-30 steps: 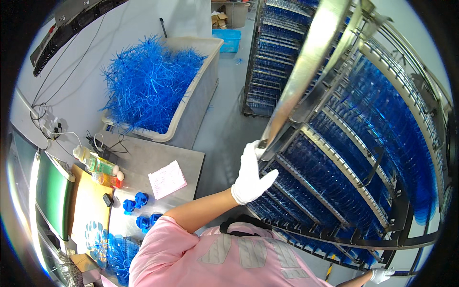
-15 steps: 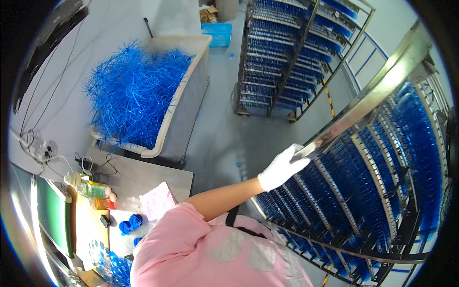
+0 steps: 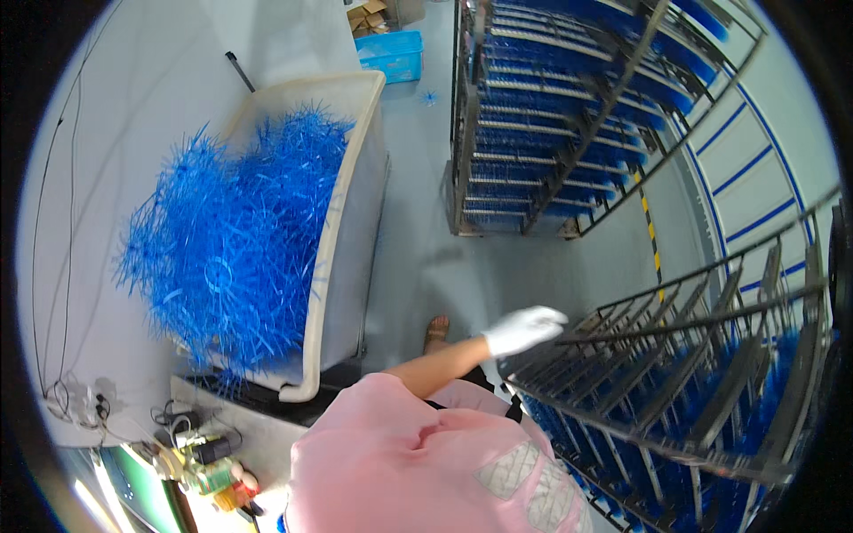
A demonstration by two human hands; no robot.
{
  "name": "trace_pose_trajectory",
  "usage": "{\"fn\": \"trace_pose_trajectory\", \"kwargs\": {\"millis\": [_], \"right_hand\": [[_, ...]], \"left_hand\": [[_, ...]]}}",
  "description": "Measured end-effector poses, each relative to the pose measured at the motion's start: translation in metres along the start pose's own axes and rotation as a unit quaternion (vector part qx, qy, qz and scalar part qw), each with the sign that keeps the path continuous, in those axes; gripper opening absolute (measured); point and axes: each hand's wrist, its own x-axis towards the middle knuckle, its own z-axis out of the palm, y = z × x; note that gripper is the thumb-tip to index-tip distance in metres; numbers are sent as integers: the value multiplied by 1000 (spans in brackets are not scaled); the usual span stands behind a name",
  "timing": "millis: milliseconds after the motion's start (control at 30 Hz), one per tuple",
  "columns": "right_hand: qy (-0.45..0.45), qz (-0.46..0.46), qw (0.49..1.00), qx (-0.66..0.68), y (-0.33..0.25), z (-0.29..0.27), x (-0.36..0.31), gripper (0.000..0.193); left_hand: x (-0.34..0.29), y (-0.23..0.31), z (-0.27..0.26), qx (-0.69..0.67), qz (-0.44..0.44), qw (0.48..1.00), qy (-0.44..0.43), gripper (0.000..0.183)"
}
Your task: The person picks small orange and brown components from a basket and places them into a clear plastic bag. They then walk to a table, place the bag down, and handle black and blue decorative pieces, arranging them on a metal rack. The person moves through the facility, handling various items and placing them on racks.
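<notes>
My left hand (image 3: 526, 330), in a white glove, reaches to the right from a pink sleeve. Its fingers look stretched out and a little blurred, with no object visible in them. It is right beside the upper left corner of a dark metal rack (image 3: 640, 333); whether it touches the frame I cannot make out. Slanted bars run across the top of this rack, and blue strips (image 3: 711, 404) hang within it. My right hand is out of view.
At left stands a big pale tub (image 3: 322, 329) heaped with blue curly strips (image 3: 240, 240). Another rack (image 3: 542, 133) full of blue pieces stands ahead. Beyond are a blue bin (image 3: 391, 55) and striped floor tape (image 3: 651, 235). Bottles (image 3: 218, 480) sit on the table at lower left.
The gloved hand has let go of the tall metal post it gripped. The near rack now shows lower in view, its slanted top bars exposed. The tub looks larger and nearer.
</notes>
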Motion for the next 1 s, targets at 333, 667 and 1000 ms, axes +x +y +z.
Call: {"fn": "trace_pose_trajectory", "kwargs": {"millis": [333, 667, 1000], "right_hand": [[-109, 102, 988, -38, -116, -11, 83, 41], [-275, -260, 924, 52, -513, 100, 370, 33], [-446, -142, 883, 46, -738, 482, 490, 41]], "left_hand": [[-152, -170, -318, 141, -314, 793, 503, 36], [-237, -210, -245, -610, 1, 425, 668, 75], [-215, -236, -273, -573, 154, 108, 798, 43]]}}
